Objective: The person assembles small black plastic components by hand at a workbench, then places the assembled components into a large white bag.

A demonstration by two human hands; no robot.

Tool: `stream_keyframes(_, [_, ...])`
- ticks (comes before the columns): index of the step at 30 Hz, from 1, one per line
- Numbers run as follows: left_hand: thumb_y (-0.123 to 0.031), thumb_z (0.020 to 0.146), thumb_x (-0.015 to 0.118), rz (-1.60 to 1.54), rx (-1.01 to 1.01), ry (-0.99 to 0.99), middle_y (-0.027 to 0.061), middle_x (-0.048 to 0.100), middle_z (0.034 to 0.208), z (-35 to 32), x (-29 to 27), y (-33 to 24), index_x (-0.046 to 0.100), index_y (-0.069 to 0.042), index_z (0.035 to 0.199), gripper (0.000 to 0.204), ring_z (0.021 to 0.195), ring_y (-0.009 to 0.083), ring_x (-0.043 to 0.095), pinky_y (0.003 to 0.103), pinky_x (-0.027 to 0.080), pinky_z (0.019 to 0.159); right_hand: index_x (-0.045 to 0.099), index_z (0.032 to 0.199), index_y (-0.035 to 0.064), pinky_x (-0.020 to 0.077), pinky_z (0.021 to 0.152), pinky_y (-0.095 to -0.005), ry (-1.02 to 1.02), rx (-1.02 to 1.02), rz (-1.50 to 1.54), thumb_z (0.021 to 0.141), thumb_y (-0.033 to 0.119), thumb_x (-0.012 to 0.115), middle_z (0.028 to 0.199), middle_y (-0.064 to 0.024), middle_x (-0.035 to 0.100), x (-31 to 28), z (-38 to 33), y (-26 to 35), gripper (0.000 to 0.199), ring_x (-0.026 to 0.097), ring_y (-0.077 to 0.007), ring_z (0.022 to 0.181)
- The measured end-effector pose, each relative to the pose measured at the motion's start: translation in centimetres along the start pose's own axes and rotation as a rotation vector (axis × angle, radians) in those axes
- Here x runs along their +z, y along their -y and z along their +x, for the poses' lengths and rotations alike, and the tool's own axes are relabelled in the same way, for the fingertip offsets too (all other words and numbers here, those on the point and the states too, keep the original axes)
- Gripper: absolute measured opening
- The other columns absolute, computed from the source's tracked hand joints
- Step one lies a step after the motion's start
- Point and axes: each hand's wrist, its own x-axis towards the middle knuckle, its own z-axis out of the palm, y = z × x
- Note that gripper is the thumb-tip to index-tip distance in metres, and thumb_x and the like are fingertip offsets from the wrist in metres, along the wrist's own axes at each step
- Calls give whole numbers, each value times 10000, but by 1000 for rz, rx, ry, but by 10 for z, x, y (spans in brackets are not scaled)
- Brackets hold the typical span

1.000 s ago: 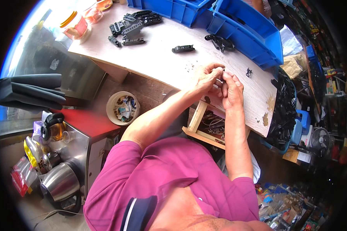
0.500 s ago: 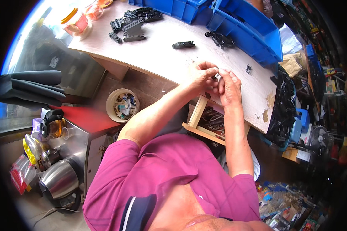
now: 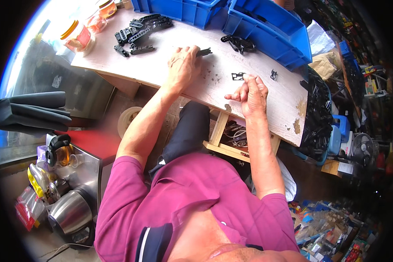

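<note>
My left hand [image 3: 182, 69] is over the table, its fingers closed round a long black plastic part [image 3: 204, 52]. One end of that part sticks out to the right of the fingertips; the rest is hidden beneath them. Farther right, my right hand [image 3: 252, 96] pinches a small flat black piece with cut-outs [image 3: 237, 76] between thumb and forefinger. A similar small black piece [image 3: 274, 74] lies right of this hand. At the far left of the table is a pile of ribbed black plastic parts [image 3: 137, 32]. Another cluster of black parts [image 3: 239, 44] sits before the blue bins.
Two blue plastic bins [image 3: 273, 32] line the table's far side. A jar with an orange lid [image 3: 77, 38] stands at the left end. Below the front edge, an open wooden drawer [image 3: 227, 149] holds cables. A white bucket [image 3: 127, 120] is on the floor to the left.
My hands, close together before, have come apart. The left one has gone left onto the long black part. The right one now shows the flat black piece in its pinch.
</note>
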Motion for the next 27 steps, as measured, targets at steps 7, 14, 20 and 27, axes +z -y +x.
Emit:
stream_keyframes(7, [-156,877,687,-1283,-526,223,54,648,796,-22,-8,-68,617,-42,1149,303,651,104,606,261,516,542,539,849,56,576,455,-414,-35,-82,4,889,131,588,454,-14,435,8,8,13,98,484,-130,380])
stream_keyframes(14, [-74,849,644,-1331,-488,310,-7,613,759,-32,3,-91,630,-29,1128,284,608,44,544,204,441,534,568,812,56,456,382,-296,-49,-90,-86,882,118,642,475,0,457,-2,9,5,119,456,-123,369])
stream_keyframes(20, [-90,837,617,-1231,-440,388,-9,605,739,-29,-1,-92,629,-21,1133,304,608,52,543,218,441,543,568,838,51,425,410,-290,-49,-102,-119,878,122,654,489,-3,454,-7,8,5,119,456,-134,390])
stream_keyframes(27, [-124,858,620,-1175,-374,363,24,596,662,-29,4,-89,635,-5,1109,278,568,74,573,236,475,516,562,860,42,430,414,-288,-55,-98,-126,868,131,666,485,-10,456,-14,11,-3,138,458,-136,386])
